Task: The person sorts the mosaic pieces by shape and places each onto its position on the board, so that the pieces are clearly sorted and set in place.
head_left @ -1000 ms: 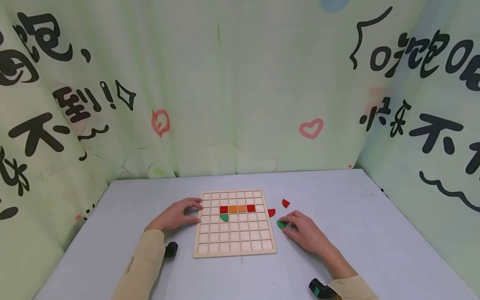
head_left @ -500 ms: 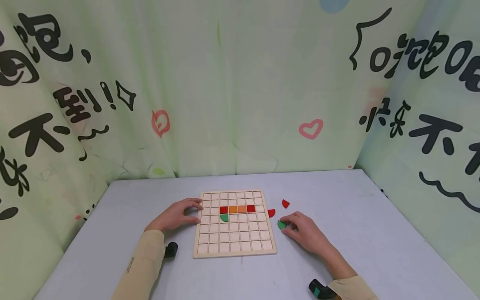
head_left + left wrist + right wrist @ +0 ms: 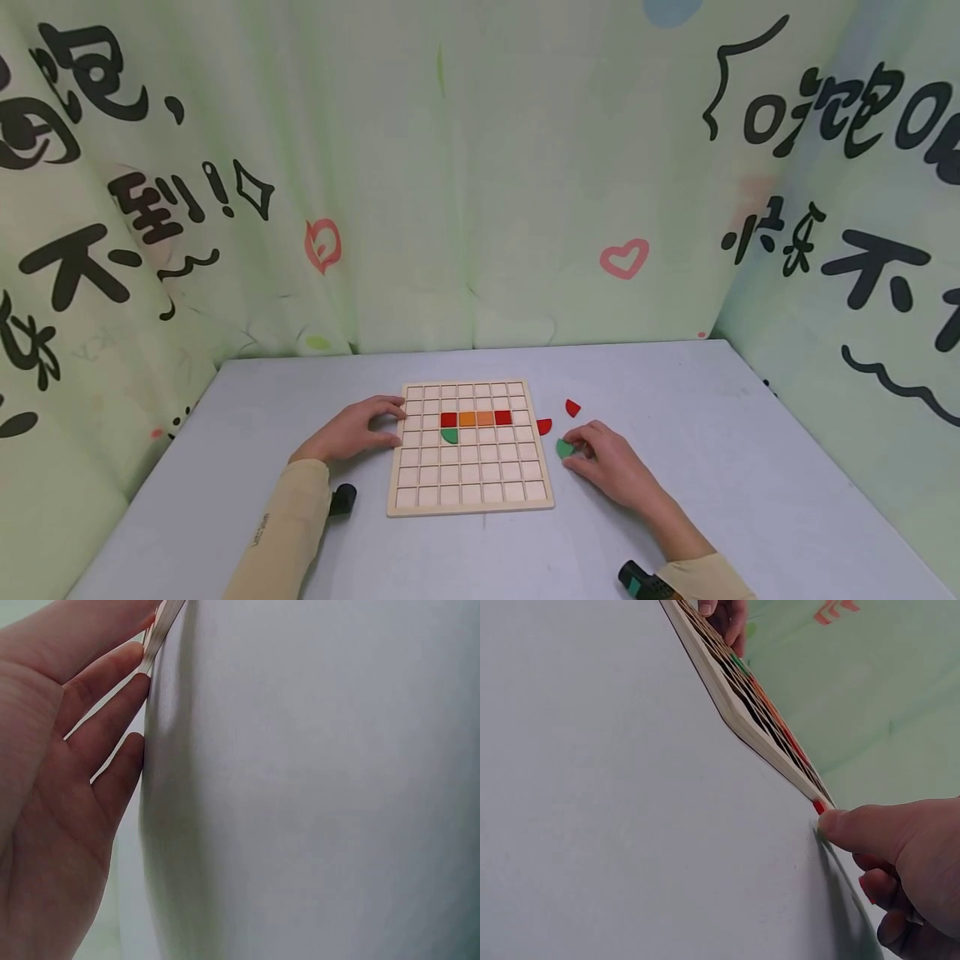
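A square wooden grid board (image 3: pixel 471 510) lies on the table. My left hand (image 3: pixel 352 429) rests at its left edge, thumb and fingers spread along the frame; in the left wrist view the left hand (image 3: pixel 71 772) has long, loosely bent fingers. On the grid, a row holds a red square (image 3: pixel 448 419), two orange squares (image 3: pixel 476 418) and another red square (image 3: pixel 503 417), with a green quarter-circle piece (image 3: pixel 450 436) below the left one. Right of the board, my right hand (image 3: pixel 607 457) pinches a second green piece (image 3: pixel 565 448) between thumb and index finger, low over the table.
A red rounded piece (image 3: pixel 544 427) lies against the board's right edge, and a red wedge piece (image 3: pixel 573 407) sits farther back. The white table (image 3: pixel 480 558) meets a pale green curtain (image 3: pixel 480 208) with printed characters behind and at both sides.
The green piece at my right fingers has turned slightly, and the fingers have shifted a touch. My left hand and the pieces on the board stay as they were.
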### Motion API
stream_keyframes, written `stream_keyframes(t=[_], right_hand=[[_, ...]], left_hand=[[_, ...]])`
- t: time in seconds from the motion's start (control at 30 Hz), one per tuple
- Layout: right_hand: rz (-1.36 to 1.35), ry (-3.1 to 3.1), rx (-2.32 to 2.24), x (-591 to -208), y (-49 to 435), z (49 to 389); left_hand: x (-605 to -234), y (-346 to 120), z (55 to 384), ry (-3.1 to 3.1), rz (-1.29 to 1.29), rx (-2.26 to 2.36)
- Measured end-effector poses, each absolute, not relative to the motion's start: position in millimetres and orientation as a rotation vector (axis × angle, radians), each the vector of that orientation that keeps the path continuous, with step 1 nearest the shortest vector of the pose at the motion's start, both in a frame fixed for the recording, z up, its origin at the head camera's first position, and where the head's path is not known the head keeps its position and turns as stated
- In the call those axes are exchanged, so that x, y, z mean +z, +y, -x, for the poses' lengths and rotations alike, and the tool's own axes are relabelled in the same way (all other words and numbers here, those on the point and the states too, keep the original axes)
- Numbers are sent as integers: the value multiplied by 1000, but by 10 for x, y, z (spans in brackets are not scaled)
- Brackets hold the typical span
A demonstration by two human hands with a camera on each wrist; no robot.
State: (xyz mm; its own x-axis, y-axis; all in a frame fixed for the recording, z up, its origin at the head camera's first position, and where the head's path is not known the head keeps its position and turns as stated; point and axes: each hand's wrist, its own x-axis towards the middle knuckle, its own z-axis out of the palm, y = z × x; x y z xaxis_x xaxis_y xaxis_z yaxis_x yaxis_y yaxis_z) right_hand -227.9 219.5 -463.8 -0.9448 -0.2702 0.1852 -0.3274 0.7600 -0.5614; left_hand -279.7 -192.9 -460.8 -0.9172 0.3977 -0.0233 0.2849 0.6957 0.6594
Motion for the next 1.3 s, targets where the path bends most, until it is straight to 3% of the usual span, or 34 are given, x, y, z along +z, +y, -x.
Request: stream_keyframes(t=[0.67, 1.3], right_hand=[[-501, -2855, 885, -4611, 2100, 2270], [-703, -2843, 848, -4441, 1710, 2358]], left_hand=[[-4575, -1914, 2786, 2735, -531, 1012], [-4607, -1940, 2813, 2720, -594, 1031]])
